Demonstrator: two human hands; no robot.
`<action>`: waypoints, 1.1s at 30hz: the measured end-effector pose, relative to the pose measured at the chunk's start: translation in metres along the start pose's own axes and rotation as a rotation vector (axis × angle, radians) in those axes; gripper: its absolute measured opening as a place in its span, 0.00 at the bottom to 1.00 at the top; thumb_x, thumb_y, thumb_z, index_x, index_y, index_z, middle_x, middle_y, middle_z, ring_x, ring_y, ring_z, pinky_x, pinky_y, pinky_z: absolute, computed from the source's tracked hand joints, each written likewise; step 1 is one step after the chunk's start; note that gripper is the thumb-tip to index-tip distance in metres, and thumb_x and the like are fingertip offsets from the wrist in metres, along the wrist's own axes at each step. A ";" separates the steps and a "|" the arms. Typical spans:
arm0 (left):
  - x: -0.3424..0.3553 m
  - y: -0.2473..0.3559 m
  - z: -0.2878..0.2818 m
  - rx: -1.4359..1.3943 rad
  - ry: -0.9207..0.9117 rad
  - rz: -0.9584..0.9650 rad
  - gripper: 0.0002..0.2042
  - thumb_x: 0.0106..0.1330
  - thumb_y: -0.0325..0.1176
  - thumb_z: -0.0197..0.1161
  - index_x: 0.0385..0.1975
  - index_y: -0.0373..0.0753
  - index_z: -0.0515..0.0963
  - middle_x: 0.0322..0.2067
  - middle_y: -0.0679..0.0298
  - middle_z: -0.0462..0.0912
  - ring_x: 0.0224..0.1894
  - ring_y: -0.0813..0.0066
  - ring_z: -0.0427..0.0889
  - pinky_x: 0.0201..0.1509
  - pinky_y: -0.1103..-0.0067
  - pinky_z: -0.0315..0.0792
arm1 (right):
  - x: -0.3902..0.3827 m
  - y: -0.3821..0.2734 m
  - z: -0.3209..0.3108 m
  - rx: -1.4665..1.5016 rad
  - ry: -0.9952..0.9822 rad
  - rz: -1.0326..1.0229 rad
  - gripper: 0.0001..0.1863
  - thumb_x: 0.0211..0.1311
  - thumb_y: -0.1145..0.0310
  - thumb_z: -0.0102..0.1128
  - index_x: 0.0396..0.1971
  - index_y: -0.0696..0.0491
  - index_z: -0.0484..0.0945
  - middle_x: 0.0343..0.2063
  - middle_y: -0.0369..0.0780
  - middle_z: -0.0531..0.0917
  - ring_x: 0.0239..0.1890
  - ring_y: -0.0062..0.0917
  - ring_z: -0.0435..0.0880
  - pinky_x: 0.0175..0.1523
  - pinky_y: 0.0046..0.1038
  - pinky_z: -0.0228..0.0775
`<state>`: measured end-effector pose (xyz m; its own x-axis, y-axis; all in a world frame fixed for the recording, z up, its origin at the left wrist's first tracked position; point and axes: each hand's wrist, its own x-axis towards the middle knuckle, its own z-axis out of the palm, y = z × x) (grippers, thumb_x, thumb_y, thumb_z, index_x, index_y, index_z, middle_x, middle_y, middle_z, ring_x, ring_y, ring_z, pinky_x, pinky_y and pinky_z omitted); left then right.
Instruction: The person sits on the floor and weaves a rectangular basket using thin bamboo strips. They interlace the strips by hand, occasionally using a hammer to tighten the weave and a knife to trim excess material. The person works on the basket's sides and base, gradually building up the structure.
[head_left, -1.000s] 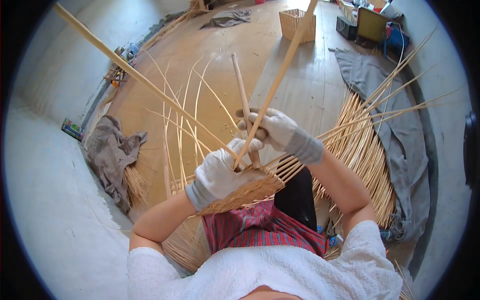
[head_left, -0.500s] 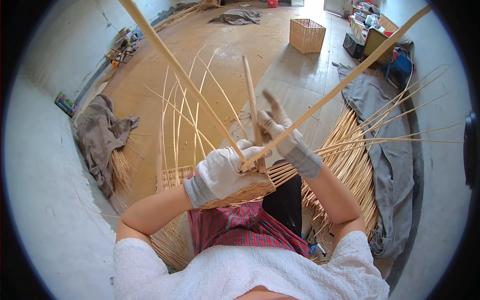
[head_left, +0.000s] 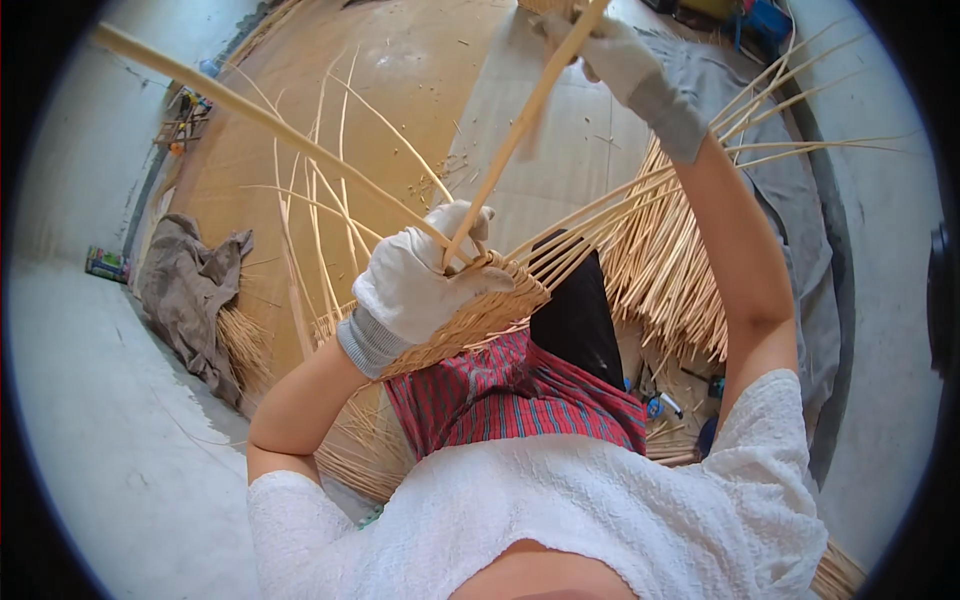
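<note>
My gloved left hand [head_left: 410, 285] is closed on the corner of a woven pale wicker piece [head_left: 480, 320] over my lap, around the foot of two long thick rods, one slanting left [head_left: 270, 125], the other upright to the right [head_left: 505, 160]. Thinner loose rods [head_left: 340, 130] fan out from the piece to both sides. My gloved right hand [head_left: 615, 65] is raised high at the top, closed on a motion-blurred wooden stick [head_left: 533, 135] that hangs behind the right-hand rod. Its fingertips are partly hidden by that rod.
A large bundle of cut rods [head_left: 660, 280] lies on grey cloth [head_left: 805, 250] at the right. A rumpled grey cloth [head_left: 185, 280] over more rods lies at the left wall. A wicker basket [head_left: 540, 8] is at the top edge, with small tools [head_left: 660, 405] by my right leg.
My right hand has risen sharply up and to the right. The wooden stick has left its upright place at the wicker corner. My left hand has shifted slightly left and up, still gripping.
</note>
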<state>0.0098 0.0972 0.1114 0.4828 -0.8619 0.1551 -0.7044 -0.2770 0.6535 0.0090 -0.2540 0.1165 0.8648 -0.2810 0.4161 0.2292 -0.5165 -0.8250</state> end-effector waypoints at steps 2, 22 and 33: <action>-0.001 0.003 -0.001 -0.035 -0.012 -0.030 0.24 0.53 0.37 0.83 0.42 0.38 0.75 0.50 0.55 0.85 0.44 0.77 0.86 0.37 0.80 0.82 | 0.002 -0.032 0.008 0.352 -0.152 0.100 0.18 0.79 0.57 0.54 0.55 0.53 0.82 0.37 0.35 0.85 0.34 0.16 0.80 0.40 0.21 0.73; -0.004 0.015 0.002 -0.029 0.073 0.058 0.32 0.54 0.31 0.82 0.61 0.38 0.77 0.48 0.57 0.88 0.40 0.77 0.87 0.40 0.79 0.82 | 0.033 -0.048 0.136 0.596 -0.029 0.383 0.18 0.78 0.57 0.53 0.47 0.54 0.85 0.35 0.35 0.88 0.35 0.19 0.84 0.39 0.23 0.79; 0.003 0.008 -0.001 0.022 0.048 0.117 0.29 0.58 0.29 0.79 0.60 0.38 0.77 0.43 0.62 0.85 0.37 0.81 0.84 0.36 0.80 0.80 | 0.043 -0.031 0.150 0.492 -0.106 0.479 0.20 0.80 0.56 0.50 0.50 0.56 0.84 0.36 0.37 0.84 0.31 0.18 0.78 0.33 0.23 0.73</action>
<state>0.0061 0.0926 0.1179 0.4203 -0.8678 0.2650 -0.7687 -0.1854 0.6121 0.1060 -0.1293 0.1026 0.9546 -0.2926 -0.0557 -0.0340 0.0787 -0.9963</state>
